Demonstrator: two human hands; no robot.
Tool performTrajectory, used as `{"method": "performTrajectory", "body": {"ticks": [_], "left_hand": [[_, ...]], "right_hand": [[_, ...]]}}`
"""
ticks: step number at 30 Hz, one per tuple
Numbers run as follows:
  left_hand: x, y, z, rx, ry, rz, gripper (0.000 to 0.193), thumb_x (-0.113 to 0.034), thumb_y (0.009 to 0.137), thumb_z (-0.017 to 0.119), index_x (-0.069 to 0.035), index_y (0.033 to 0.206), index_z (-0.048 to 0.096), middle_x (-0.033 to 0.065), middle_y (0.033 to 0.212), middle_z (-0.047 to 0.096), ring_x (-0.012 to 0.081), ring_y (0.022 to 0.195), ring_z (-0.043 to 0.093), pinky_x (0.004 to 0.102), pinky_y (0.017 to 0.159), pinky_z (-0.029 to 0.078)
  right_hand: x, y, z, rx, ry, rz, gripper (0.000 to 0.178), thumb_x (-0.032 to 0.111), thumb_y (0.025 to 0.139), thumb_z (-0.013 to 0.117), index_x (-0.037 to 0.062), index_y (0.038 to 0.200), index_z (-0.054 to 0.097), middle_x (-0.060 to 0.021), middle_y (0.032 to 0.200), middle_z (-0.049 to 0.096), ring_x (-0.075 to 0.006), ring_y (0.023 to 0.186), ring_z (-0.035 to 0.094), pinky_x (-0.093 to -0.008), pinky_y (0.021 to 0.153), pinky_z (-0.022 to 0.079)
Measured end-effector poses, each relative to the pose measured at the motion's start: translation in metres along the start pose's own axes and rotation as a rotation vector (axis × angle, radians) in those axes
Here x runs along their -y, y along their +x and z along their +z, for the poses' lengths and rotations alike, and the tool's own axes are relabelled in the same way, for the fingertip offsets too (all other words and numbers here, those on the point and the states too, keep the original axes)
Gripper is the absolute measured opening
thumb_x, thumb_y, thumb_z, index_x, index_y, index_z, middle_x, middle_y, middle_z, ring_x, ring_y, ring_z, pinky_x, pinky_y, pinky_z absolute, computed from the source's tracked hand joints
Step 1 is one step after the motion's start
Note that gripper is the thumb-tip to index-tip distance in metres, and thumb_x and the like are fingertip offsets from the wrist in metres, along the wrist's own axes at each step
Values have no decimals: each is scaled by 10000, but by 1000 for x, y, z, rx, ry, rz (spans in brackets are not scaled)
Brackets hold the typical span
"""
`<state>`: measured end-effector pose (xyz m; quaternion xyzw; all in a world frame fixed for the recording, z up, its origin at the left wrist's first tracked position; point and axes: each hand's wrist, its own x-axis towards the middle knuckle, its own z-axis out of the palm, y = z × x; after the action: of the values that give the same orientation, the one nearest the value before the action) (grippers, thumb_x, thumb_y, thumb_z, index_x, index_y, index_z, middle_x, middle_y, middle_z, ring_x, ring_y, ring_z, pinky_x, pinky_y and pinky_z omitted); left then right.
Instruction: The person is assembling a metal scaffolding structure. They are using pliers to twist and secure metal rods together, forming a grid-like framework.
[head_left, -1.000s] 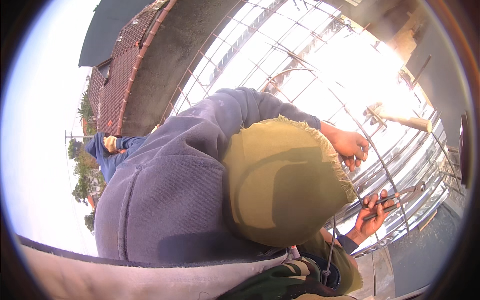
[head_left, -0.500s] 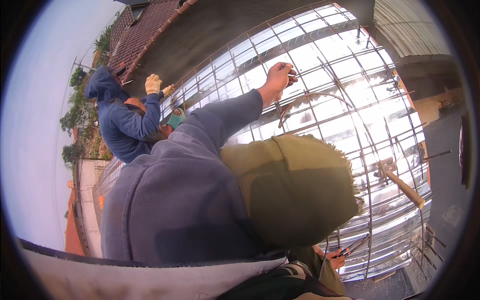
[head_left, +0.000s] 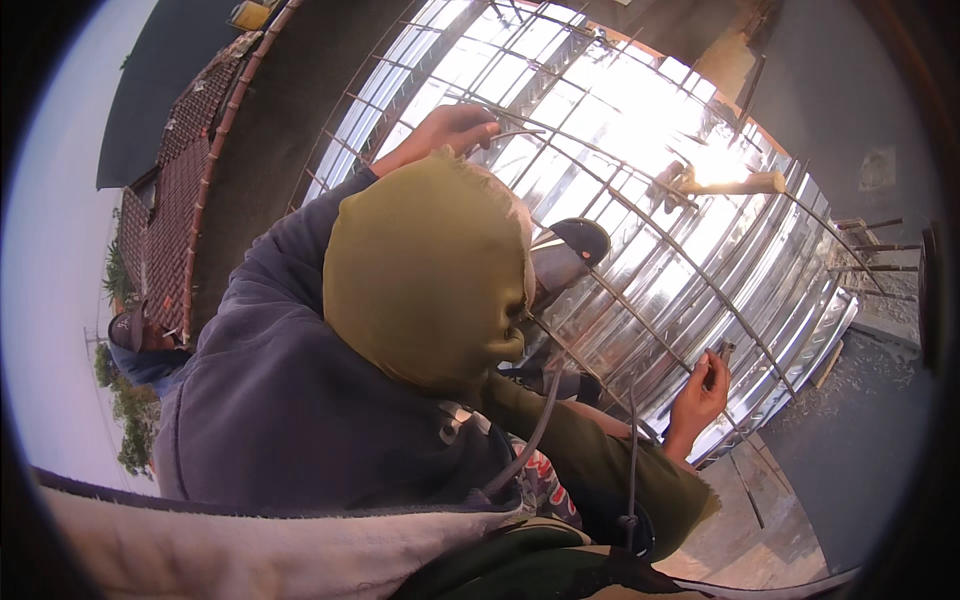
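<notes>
My left hand (head_left: 450,132), beyond my olive-clothed knee (head_left: 425,270), has its fingers closed on a thin curved piece of wire (head_left: 518,134) above the rebar grid (head_left: 640,205). My right hand (head_left: 698,398) is at the lower right, over the near part of the grid. It is closed on pincers (head_left: 727,350); only a small metal end shows past the fingers. Shiny corrugated metal sheeting (head_left: 640,325) lies beneath the bars. My sandalled foot (head_left: 580,242) rests between the hands.
A hammer with a wooden handle (head_left: 740,185) lies on the grid beyond my foot. Rebar ends (head_left: 880,270) stick out at the right beside a grey wall (head_left: 850,450). At the far left are a co-worker in a cap (head_left: 130,330) and a tiled roof (head_left: 185,125).
The view has swung to the right. My left hand has come closer to my knee, and my right hand has reached forward with the pincers. The co-worker is now mostly hidden.
</notes>
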<state>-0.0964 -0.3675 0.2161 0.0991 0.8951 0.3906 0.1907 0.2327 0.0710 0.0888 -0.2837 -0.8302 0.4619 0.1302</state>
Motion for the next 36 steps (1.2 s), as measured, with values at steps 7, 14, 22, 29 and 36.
{"method": "performTrajectory", "body": {"ticks": [7,14,22,29,36], "left_hand": [[-125,41,144,630,149,219,344,-320,1082,643,8,1102,744,71,910,745,155,847,659,342,801,545],[-117,38,219,873,41,38,328,-336,1086,667,-15,1057,727,-15,815,655,73,753,563,301,681,491],[-67,49,152,709,289,143,382,-336,1095,611,0,1221,741,93,911,750,176,804,675,354,777,557],[145,-58,-37,-142,436,-540,335,-326,1087,644,-60,1242,774,114,1034,781,211,903,700,377,827,549],[231,-212,-116,-220,672,-797,305,-327,1023,715,-135,1244,800,167,1164,794,342,1108,745,427,1003,559]], "right_hand": [[83,45,96,380,617,52,345,263,1076,696,53,1348,730,-51,1108,773,-105,986,692,-279,826,545],[65,27,120,102,1042,257,350,295,1126,606,25,1320,714,-73,1233,754,-143,1091,688,-302,843,555],[12,35,79,411,606,442,379,335,1078,668,16,1267,746,-116,1171,773,-149,971,708,-304,785,547],[-49,5,8,-155,-568,62,294,293,1004,725,89,1214,745,-139,1249,688,-353,1189,611,-489,1030,477],[-84,-13,-5,-164,-702,-80,419,450,998,737,106,1237,730,-162,1222,675,-363,1180,609,-529,971,471]]}}
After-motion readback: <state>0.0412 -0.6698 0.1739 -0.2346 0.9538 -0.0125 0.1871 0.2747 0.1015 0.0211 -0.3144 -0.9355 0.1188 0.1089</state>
